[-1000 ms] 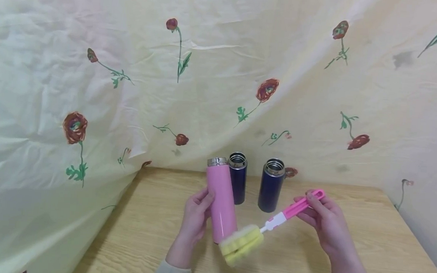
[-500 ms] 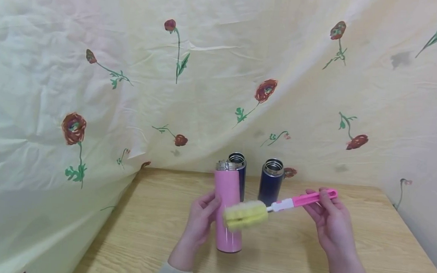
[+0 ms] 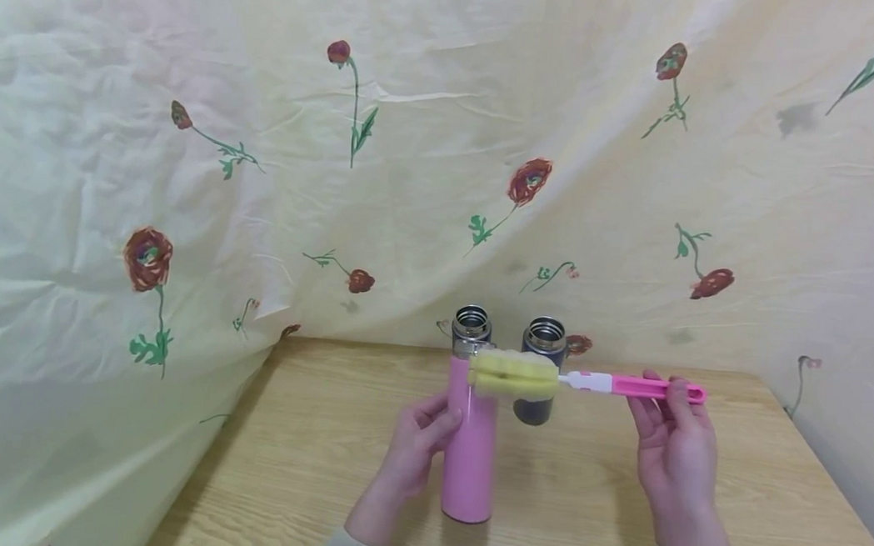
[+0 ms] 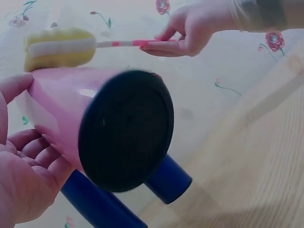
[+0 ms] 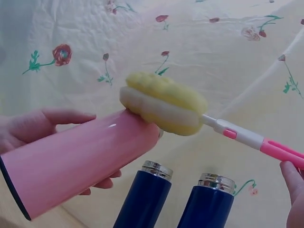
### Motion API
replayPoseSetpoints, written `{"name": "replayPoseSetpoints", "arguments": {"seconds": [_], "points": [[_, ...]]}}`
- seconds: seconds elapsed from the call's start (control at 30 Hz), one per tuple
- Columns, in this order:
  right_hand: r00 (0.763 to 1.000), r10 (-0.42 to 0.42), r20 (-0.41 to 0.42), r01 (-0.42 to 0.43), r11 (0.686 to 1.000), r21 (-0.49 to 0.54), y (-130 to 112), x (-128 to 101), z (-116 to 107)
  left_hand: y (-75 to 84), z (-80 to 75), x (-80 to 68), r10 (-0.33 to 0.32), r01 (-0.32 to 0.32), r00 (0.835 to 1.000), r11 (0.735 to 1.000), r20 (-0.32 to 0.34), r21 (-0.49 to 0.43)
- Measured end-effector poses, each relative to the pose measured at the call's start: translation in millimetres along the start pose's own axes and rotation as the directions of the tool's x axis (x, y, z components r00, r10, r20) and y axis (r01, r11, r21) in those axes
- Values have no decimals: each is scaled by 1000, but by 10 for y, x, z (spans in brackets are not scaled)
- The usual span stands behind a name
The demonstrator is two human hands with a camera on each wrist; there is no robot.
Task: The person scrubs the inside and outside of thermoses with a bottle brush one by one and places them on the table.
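Observation:
My left hand (image 3: 421,443) grips a pink bottle (image 3: 469,459) round its side and holds it off the table. Its dark base (image 4: 126,130) faces the left wrist camera. In my right hand (image 3: 677,455) I pinch the pink handle of a bottle brush (image 3: 658,389), which lies nearly level. The brush's yellow and white sponge head (image 5: 164,102) overlaps the upper side of the pink bottle, close to its metal neck. In the right wrist view the sponge seems to touch the bottle. The bottle's mouth is mostly hidden behind the sponge in the head view.
Two dark blue bottles with open metal necks, a left one (image 3: 472,321) and a right one (image 3: 544,338), stand upright at the back of the wooden table (image 3: 306,449). A flowered cloth (image 3: 415,138) hangs behind and along the left side.
The pink bottle has moved right and slightly nearer, turning more upright. My right hand has shifted right, and the brush head has swung up from the bottle's base to near its neck.

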State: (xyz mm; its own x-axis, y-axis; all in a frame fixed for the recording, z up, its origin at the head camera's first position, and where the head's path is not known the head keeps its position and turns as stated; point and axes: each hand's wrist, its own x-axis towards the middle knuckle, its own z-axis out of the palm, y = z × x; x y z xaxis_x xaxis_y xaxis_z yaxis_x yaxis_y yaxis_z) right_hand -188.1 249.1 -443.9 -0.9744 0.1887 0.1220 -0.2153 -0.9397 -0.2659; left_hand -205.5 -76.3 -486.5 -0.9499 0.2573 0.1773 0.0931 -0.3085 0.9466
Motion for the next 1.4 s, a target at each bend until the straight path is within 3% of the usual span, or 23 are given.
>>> {"name": "replayPoseSetpoints", "arguments": {"seconds": [0.3, 0.5, 0.9, 1.13, 1.4], "points": [[999, -48, -18, 47, 998, -34, 10, -24, 24, -40, 43, 17, -32, 38, 997, 996, -73, 85], [998, -52, -18, 51, 998, -43, 6, -8, 21, -22, 43, 17, -26, 35, 996, 995, -89, 98], [995, -75, -61, 72, 996, -46, 51, -18, 50, -27, 107, 21, 86, -60, 989, 977, -119, 205], [992, -85, -94, 81, 996, -46, 73, -24, 68, -30, 140, -2, 129, -113, 990, 970, -58, 216], [988, -94, -120, 85, 993, -77, 118, -24, 79, -38, 121, -8, 97, -87, 995, 971, -35, 224]]}}
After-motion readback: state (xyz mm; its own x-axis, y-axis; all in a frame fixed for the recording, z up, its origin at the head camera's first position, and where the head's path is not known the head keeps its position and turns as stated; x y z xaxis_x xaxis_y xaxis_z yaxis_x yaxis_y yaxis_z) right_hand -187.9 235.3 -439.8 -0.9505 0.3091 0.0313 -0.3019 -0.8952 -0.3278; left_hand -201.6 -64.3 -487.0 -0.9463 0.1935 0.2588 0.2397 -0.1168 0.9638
